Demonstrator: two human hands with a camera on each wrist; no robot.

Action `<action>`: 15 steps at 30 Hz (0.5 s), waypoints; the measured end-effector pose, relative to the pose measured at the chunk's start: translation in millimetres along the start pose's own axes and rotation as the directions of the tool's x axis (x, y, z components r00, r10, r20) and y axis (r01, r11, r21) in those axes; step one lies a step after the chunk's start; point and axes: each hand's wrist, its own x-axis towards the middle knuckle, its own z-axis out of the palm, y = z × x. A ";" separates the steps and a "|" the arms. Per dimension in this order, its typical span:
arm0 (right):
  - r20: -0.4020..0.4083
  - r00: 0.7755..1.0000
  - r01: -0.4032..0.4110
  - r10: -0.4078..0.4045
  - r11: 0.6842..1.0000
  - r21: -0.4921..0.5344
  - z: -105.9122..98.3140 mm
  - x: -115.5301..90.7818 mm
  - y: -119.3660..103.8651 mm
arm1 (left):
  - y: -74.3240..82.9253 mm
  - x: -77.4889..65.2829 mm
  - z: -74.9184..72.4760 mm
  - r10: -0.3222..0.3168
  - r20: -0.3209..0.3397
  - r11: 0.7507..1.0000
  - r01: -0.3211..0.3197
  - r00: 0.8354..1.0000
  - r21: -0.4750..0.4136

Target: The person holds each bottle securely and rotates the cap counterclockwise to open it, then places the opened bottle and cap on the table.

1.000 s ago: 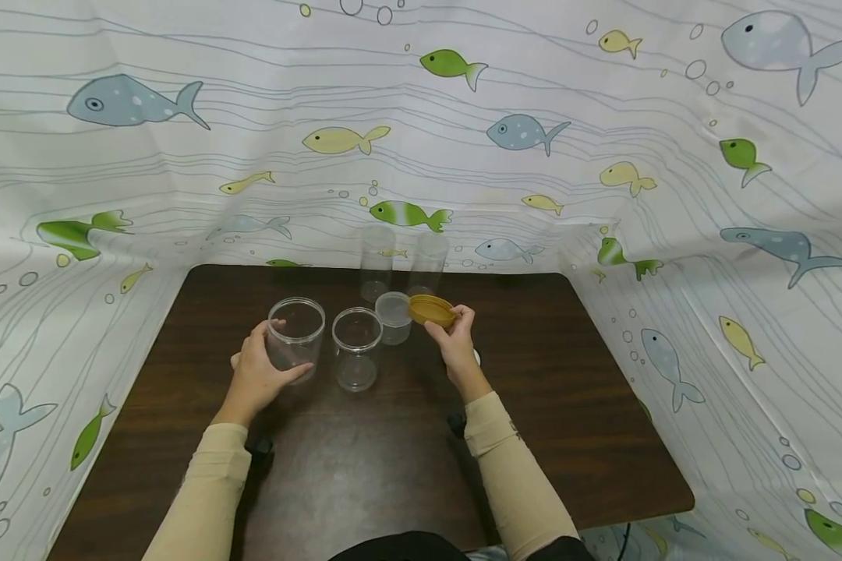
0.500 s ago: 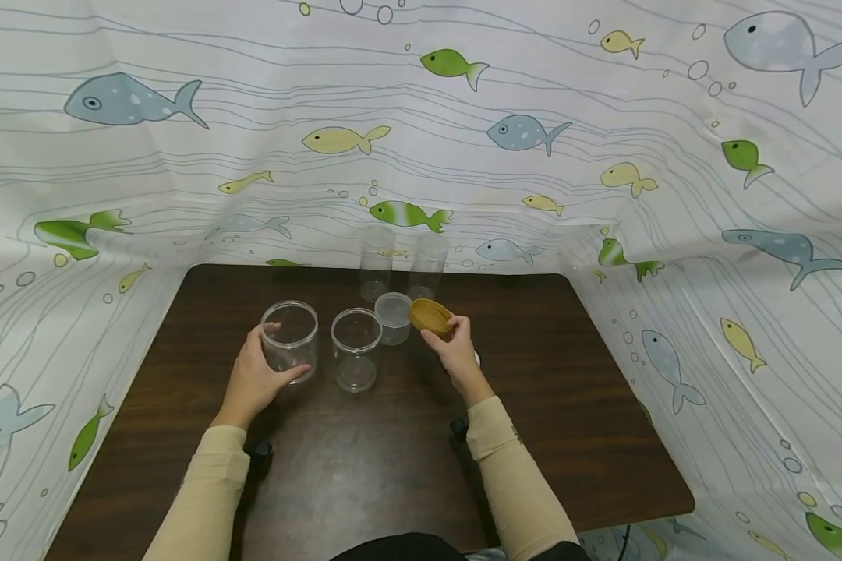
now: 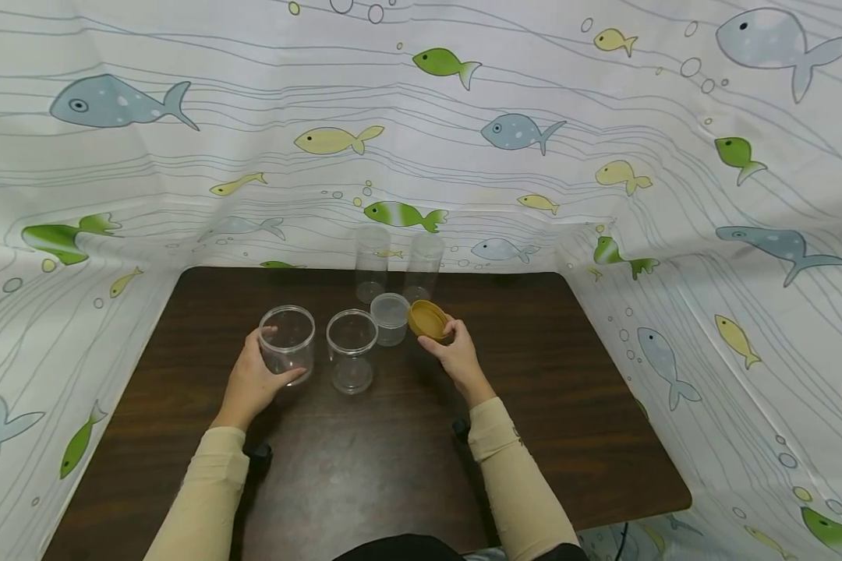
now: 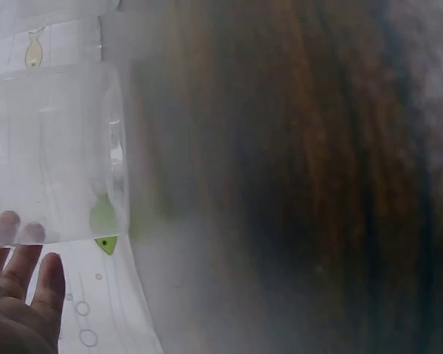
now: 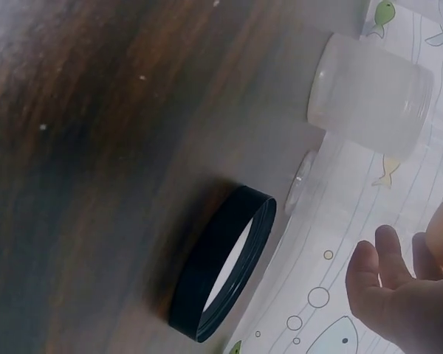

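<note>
With fingers and thumb wrapped round its wall, holds a large clear jar (image 3: 288, 352) in the left hand (image 3: 250, 383), in the head view, open at the top and at the left of the group. Cannot tell whether resting on the dark table (image 3: 365, 467) or lifted just above. In the right hand (image 3: 458, 360), pinches a yellow-brown lid (image 3: 428, 319) by the edge, tilted, just beside a small translucent tub (image 3: 390, 321). Between held jar and tub, a second clear jar (image 3: 352, 360), upright and likewise uncovered. Behind the tub, near the far edge of the table, a pair of tall clear cylinders (image 3: 372, 269); beyond, a fish-print sheet (image 3: 421, 171). Looks partway through the work: has the yellow-brown lid in hand but fitted to nothing, and both jars uncapped. Cannot match that lid to any one vessel for certain.

In the left wrist view, shows part of a clear wall with a thick rounded edge, seemingly of the held jar, with fingers of the left hand at and below it. Blurs much of the table.

In the right wrist view, shows a black lid (image 5: 210, 254) lying on the table, pale inside turned upward, untouched and on no jar; also the bent fingers of the right hand, well apart from it, and a frosted-looking vessel (image 5: 369, 99), probably the small tub. Cannot see the yellow-brown lid from here, so takes the pinch from the head view alone. Judging by all three views, leaves both coloured lids unfitted.
</note>
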 end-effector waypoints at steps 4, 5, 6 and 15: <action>0.008 1.000 -0.013 0.013 1.000 -0.003 0.2 -1.8 2.2 | -2.6 -0.5 1.2 -0.003 0.002 1.000 0.003 1.000 -0.003; 0.007 1.000 -0.014 0.014 1.000 0.000 0.2 -1.7 3.2 | -2.8 -0.6 1.3 -0.004 0.004 1.000 0.004 1.000 -0.005; 0.005 1.000 -0.015 0.015 1.000 0.001 0.1 -1.4 4.1 | -3.2 -0.7 1.5 -0.007 0.005 1.000 0.007 1.000 -0.006; -0.002 0.999 -0.033 0.033 0.999 0.006 -1.5 -1.4 4.3 | -4.2 1.0 4.4 -0.023 0.041 1.000 0.023 0.999 0.004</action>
